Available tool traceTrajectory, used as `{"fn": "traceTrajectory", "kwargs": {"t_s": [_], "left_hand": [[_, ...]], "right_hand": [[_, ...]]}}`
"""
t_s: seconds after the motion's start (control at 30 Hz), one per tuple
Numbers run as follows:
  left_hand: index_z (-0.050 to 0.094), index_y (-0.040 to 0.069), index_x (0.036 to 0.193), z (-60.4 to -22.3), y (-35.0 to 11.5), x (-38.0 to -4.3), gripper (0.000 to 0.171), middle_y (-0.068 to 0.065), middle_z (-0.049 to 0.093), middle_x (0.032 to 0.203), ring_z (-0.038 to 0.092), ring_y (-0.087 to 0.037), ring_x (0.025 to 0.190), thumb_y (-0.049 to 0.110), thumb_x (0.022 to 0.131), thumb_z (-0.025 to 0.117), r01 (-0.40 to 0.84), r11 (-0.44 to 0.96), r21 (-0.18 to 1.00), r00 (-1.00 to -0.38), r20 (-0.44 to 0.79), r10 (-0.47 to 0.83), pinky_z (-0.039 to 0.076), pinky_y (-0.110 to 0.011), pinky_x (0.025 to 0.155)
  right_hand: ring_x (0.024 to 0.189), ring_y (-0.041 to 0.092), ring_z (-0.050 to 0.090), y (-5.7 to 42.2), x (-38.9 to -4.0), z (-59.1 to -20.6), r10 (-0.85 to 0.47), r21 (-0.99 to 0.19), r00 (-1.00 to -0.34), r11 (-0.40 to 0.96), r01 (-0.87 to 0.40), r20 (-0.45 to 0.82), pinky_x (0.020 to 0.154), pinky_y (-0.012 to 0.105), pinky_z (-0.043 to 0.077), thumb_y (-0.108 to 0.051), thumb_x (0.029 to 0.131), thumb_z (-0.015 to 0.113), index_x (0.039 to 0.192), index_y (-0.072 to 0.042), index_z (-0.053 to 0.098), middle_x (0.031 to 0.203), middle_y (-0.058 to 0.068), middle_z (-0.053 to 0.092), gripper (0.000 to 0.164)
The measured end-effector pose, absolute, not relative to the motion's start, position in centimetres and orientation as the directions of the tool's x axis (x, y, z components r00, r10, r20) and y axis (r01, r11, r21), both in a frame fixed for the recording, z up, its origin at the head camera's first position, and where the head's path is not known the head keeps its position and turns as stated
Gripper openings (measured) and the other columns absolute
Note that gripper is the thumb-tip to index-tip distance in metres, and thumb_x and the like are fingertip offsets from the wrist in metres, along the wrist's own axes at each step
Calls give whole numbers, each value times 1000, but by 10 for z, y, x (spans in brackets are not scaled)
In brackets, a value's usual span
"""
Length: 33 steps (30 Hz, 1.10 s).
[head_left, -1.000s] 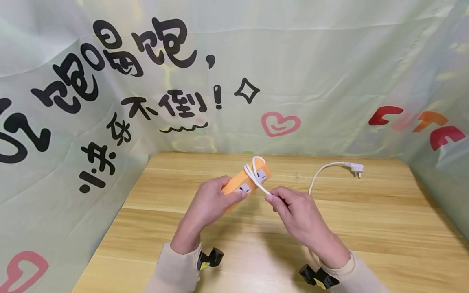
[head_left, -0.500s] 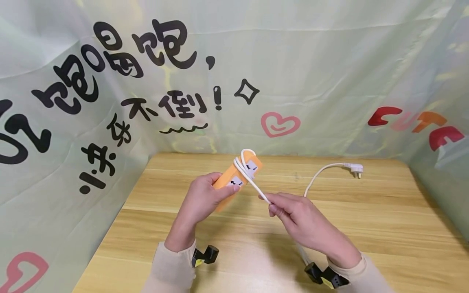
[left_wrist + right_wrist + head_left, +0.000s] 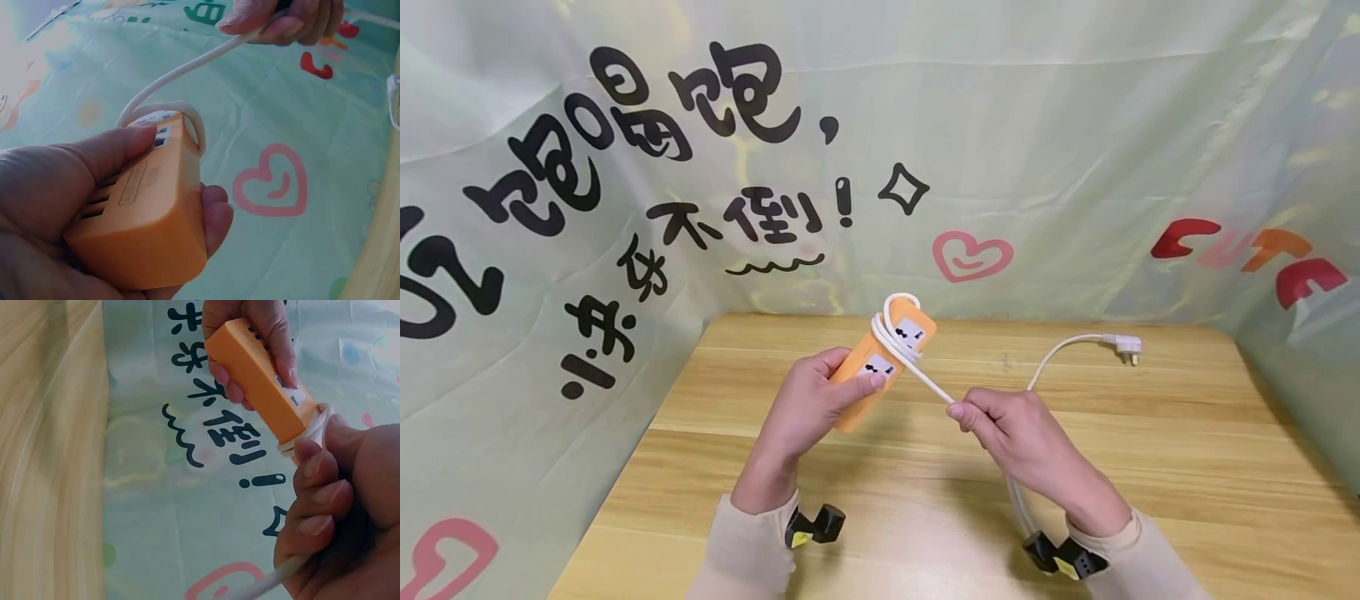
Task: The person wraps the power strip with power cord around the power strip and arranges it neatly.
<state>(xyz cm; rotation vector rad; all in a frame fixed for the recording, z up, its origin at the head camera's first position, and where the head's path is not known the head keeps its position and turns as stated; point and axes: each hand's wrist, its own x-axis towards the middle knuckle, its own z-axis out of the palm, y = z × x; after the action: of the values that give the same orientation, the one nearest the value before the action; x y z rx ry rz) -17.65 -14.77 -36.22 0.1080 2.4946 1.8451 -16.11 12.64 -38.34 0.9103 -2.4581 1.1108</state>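
Observation:
My left hand [image 3: 808, 404] grips an orange power strip [image 3: 867, 408], tilted up over the table, with the thumb across its socket face. White cord [image 3: 934, 387] is wound several times around the strip's far end, and a loop stands over its tip. From the windings the cord runs taut to my right hand [image 3: 1022, 437], whose fingers curl round it. In the right wrist view, the cord's free length [image 3: 275, 579] comes out below those fingers. In the left wrist view, the strip [image 3: 156, 219] sits between thumb and fingers.
The cord's tail ends in a white three-pin plug [image 3: 1126, 346] at the wooden table's [image 3: 1187, 475] back right. Printed fabric [image 3: 1075, 125] encloses the table's back and sides. Black wrist cameras [image 3: 816, 525] sit on both sleeves.
The power strip and left hand have moved left and slightly up. The right hand drew the cord away, lengthening the stretch between, and its fingers closed further round it. The plug stays in about the same place.

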Motion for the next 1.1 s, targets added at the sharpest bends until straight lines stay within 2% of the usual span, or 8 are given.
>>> {"fn": "traceTrajectory", "kwargs": {"t_s": [0.13,0.27,0.33,0.47,0.6,0.73,0.87,1.1], "left_hand": [[78,13,117,-361,-152,-177,33,-10,75,97,68,-23,77,30,90,85,25,236,972,-997,6,80,57,-35,68],[77,13,120,-361,-157,-178,34,-11,75,102,68,-25,82,26,91,84,20,185,983,-997,6,77,58,-35,71],[76,12,121,-359,-159,-177,34,-12,74,103,68,-25,84,25,91,84,23,178,984,-996,7,91,58,-36,73],[75,12,123,-357,-162,-176,33,-10,73,105,66,-26,89,23,92,82,26,170,985,-993,6,116,56,-38,78],[75,12,125,-357,-165,-175,34,-9,73,106,66,-26,91,21,93,81,31,161,986,-988,6,154,55,-38,80],[74,12,125,-358,-165,-176,34,-9,73,104,66,-25,88,20,93,81,41,170,985,-978,5,207,55,-36,79],[74,12,127,-359,-166,-177,36,-9,73,104,66,-25,86,21,92,81,40,180,983,-971,-5,238,56,-35,77],[72,8,129,-359,-170,-177,37,-10,72,106,67,-25,88,18,94,78,44,165,985,-961,-4,277,57,-34,77]], "right_hand": [[61,-2,44,130,-161,-381,-472,-648,-773,439,-623,424,54,23,43,-7,105,62,95,-20,73,73,-19,53,20],[72,5,59,134,-160,-377,-541,-690,-748,369,-622,385,64,25,52,-2,106,58,114,-17,75,84,-17,63,24],[71,5,60,135,-161,-377,-553,-686,-738,362,-631,387,63,25,53,-3,106,60,112,-19,74,85,-16,65,22],[62,-1,52,134,-164,-380,-513,-649,-757,422,-633,404,55,23,47,-9,104,65,93,-25,70,74,-19,60,20],[54,-2,39,134,-168,-384,-441,-627,-809,517,-582,388,50,23,37,-17,102,70,78,-27,61,65,-19,51,27],[53,2,35,136,-173,-385,-356,-658,-882,589,-469,310,50,24,33,-26,102,70,73,-23,56,61,-12,42,32],[59,6,40,141,-177,-385,-338,-700,-908,585,-410,248,55,25,35,-27,105,67,78,-22,63,67,-9,48,27],[74,8,53,153,-180,-382,-498,-750,-846,482,-453,190,65,27,47,-13,105,64,103,-19,79,84,-7,63,16]]}}
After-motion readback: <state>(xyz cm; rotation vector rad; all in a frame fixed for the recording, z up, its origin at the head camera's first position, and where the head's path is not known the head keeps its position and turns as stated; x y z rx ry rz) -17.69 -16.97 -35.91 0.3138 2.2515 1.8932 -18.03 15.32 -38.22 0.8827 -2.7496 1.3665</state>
